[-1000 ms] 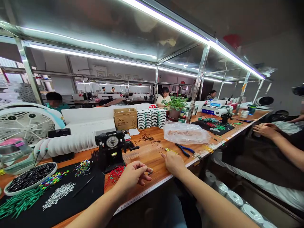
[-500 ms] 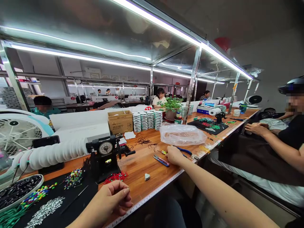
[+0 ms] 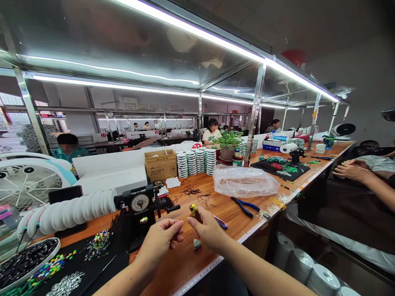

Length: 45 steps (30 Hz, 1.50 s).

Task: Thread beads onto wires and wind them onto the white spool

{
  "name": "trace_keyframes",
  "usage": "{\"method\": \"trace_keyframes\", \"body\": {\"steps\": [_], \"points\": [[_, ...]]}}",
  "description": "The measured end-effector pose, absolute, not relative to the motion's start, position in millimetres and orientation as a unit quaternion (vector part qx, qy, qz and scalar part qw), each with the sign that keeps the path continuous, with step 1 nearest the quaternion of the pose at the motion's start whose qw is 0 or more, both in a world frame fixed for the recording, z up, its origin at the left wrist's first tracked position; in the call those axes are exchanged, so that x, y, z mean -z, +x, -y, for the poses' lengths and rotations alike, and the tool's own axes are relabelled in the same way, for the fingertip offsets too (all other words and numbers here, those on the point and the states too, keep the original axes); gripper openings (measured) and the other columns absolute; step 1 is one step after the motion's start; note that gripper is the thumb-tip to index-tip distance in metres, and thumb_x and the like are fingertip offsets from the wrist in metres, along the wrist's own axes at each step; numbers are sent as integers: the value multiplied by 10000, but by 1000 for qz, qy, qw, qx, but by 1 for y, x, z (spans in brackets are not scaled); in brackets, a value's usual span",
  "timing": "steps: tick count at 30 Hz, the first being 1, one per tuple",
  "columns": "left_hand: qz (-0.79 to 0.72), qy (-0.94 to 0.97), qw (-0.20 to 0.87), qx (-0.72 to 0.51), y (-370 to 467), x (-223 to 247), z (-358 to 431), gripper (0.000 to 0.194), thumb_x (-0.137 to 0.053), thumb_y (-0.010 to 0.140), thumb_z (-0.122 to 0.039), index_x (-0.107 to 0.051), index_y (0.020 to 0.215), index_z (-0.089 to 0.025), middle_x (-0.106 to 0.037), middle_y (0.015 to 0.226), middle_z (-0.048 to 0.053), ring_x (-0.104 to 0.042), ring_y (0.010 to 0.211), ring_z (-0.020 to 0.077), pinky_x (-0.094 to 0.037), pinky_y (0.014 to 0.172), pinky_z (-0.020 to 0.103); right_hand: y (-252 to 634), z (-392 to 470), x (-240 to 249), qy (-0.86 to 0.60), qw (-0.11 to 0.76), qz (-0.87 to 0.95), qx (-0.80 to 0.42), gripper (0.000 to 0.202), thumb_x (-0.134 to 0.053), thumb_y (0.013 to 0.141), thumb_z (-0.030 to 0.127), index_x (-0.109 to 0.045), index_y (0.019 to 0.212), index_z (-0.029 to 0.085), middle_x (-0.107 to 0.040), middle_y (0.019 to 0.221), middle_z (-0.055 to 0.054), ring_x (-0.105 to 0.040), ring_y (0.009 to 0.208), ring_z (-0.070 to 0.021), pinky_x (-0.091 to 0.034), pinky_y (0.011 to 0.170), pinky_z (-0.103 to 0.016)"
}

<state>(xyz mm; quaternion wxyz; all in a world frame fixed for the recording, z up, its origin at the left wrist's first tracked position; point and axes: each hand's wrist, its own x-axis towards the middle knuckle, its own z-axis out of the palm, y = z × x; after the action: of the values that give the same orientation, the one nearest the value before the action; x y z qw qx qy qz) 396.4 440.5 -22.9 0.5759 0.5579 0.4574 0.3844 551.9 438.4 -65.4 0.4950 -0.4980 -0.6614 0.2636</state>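
My right hand point(image 3: 208, 228) is closed around a small yellow-topped lighter point(image 3: 193, 209), held above the wooden table point(image 3: 173, 267). Close to its left, my left hand point(image 3: 162, 238) is pinched; whatever is between its fingertips is too small to make out. The two hands do not touch. Partly behind my right hand lie the blue-and-pink snips point(image 3: 221, 223). Blue-handled pliers point(image 3: 247, 206) lie open farther right. A small whitish triangular piece point(image 3: 196, 244) rests just below my right hand. The black winding machine point(image 3: 140, 209) stands left of my hands.
White spools point(image 3: 70, 207) line up at the left, above a black mat with beads point(image 3: 98, 244) and metal rings point(image 3: 68, 283). Behind stand a carton point(image 3: 160, 166), stacked spools point(image 3: 196, 162), a plastic bag point(image 3: 245, 181) and a plant point(image 3: 228, 144). A person's hands point(image 3: 353, 170) show at the right.
My right hand has come back left from beside the pliers and snips, lifting the yellow-topped lighter toward my left hand. My left hand has risen slightly and moved right. The view has shifted.
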Motion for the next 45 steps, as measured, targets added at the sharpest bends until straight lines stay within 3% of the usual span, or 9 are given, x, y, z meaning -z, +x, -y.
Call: {"method": "trace_keyframes", "body": {"steps": [4,7,13,17,22,26,29,34,45], "points": [[-446,552,583,-395,402,26,-450,281,-692,674,-363,-670,790,-107,-673,712,61,-614,638,147,-416,519,218,558,-443,65,-435,531,604,-405,327,-460,836,487,-474,792,164,-409,594,50,-362,478,-80,-338,450,-209],[-445,566,569,-398,407,29,-457,304,-699,654,-364,-691,824,-112,-680,706,60,-616,655,158,-456,585,244,559,-445,67,-419,542,560,-466,440,-421,828,577,-504,815,145,-402,576,49,-331,433,-72,-307,392,-203],[-444,602,543,-382,417,33,-463,328,-699,618,-418,-724,776,-132,-674,599,33,-585,588,157,-474,594,256,556,-448,66,-358,631,524,-446,248,-689,710,344,-566,788,143,-536,695,14,-480,650,-106,-398,644,-232],[-444,601,555,-364,420,34,-463,322,-693,630,-406,-718,793,-129,-682,608,37,-599,589,158,-483,593,255,559,-450,64,-349,622,544,-442,185,-664,720,272,-544,665,143,-508,631,25,-438,605,-101,-365,603,-233],[-440,594,573,-353,418,34,-465,313,-697,641,-415,-677,769,-130,-674,627,42,-617,604,161,-477,579,253,562,-452,64,-343,618,551,-444,217,-666,725,294,-534,642,143,-499,614,27,-430,599,-98,-360,597,-229],[-428,604,572,-353,418,28,-466,312,-683,659,-421,-653,756,-126,-672,666,59,-616,637,170,-478,608,267,562,-455,69,-343,632,515,-467,295,-698,704,389,-533,690,146,-477,595,43,-391,527,-70,-334,513,-200],[-429,618,537,-382,419,21,-467,277,-660,685,-416,-640,753,-149,-671,724,50,-615,732,188,-472,677,279,560,-455,71,-363,627,440,-530,413,-621,723,555,-530,741,152,-427,552,58,-332,442,-56,-274,403,-179],[-444,699,365,-425,425,20,-468,232,-618,721,-414,-650,740,-185,-655,683,18,-570,646,186,-434,643,296,554,-452,67,-397,590,333,-619,599,-404,756,708,-557,667,136,-426,526,30,-359,407,-66,-311,357,-177],[-456,650,423,-436,437,32,-468,371,-614,685,-494,-649,826,-153,-679,779,62,-626,712,222,-561,567,327,542,-460,72,-430,620,298,-586,455,-328,839,460,-450,517,162,-360,405,46,-258,322,-49,-135,333,-164]]}}
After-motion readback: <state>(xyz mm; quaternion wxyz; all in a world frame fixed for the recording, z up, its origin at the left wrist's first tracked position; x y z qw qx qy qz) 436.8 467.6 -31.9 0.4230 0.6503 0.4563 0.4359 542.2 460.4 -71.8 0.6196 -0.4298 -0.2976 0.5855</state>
